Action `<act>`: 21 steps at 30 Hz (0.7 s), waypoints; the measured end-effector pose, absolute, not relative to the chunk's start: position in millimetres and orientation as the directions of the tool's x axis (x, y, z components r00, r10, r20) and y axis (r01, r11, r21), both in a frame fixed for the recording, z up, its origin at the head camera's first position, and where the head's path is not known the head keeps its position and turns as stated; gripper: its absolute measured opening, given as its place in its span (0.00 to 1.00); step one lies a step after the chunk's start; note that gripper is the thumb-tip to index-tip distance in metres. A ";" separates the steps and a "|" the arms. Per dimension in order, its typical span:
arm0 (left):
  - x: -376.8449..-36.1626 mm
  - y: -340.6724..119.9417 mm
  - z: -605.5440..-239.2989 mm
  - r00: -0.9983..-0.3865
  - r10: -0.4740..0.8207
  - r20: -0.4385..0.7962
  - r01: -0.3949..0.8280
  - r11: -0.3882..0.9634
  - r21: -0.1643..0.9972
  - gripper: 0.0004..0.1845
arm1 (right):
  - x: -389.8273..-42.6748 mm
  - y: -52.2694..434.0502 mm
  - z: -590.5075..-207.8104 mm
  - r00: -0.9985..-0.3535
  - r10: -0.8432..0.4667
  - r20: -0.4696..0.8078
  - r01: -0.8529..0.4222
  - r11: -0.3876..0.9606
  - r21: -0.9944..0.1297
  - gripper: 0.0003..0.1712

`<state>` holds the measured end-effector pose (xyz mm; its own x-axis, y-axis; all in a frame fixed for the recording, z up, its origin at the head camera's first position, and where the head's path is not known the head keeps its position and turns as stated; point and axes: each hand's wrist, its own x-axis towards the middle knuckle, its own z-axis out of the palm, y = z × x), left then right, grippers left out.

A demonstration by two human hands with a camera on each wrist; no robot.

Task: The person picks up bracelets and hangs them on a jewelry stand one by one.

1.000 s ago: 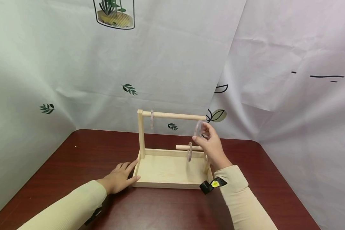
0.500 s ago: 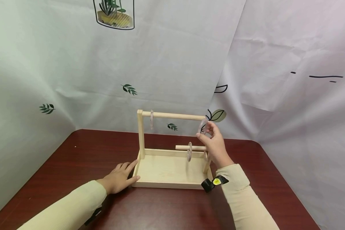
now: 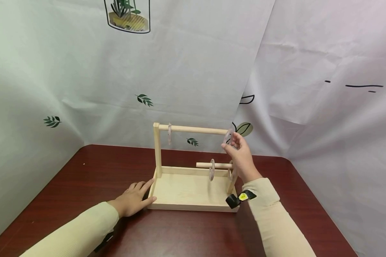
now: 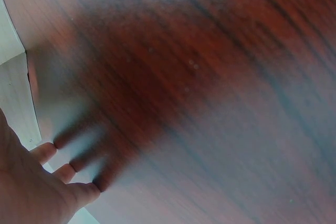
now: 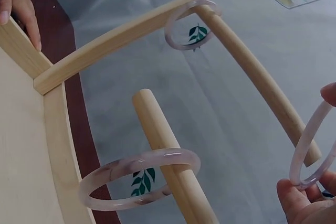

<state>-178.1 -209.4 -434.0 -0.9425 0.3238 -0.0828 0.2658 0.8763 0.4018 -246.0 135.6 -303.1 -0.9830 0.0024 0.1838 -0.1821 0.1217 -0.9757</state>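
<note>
A pale, translucent bangle [image 3: 226, 137] is pinched between the thumb and fingers of my right hand [image 3: 243, 159]. It stands at the free end of the wooden stand's upper rod [image 3: 196, 129]; in the right wrist view the rod tip shows inside the ring's outline. Another bangle [image 3: 169, 134] hangs on that rod near the left post. On the lower rod [image 5: 178, 182] hangs a mottled bangle [image 5: 139, 158], and a further one, partly hidden, is by the right post. My left hand [image 3: 132, 200] rests with extended fingers against the left edge of the stand's tray [image 3: 186, 189].
The stand sits on a dark red-brown table [image 3: 180, 235]. A white printed cloth [image 3: 193, 71] hangs behind and along both sides. The right post [image 3: 232, 184] rises below my right wrist.
My right hand has moved right and slightly up with the bangle, from below the upper rod to its free end. The left hand and the stand have stayed in place.
</note>
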 end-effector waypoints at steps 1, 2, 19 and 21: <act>-178.0 -209.1 -433.5 -0.943 0.323 -0.082 0.266 0.878 0.399 0.41 | -247.0 135.7 -302.7 -0.984 0.000 0.181 -0.180 0.114 -0.977 0.39; -177.2 -208.5 -431.3 -0.942 0.325 -0.088 0.265 0.877 0.400 0.41 | -247.8 135.8 -302.3 -0.984 -0.005 0.176 -0.176 0.110 -0.978 0.39; -178.4 -209.6 -432.6 -0.944 0.316 -0.099 0.253 0.881 0.401 0.41 | -262.0 130.3 -299.3 -0.990 -0.039 0.136 -0.136 -0.003 -0.991 0.40; -178.5 -209.8 -432.6 -0.944 0.315 -0.099 0.252 0.882 0.399 0.41 | -262.9 128.7 -299.2 -0.989 -0.048 0.137 -0.135 -0.035 -0.990 0.39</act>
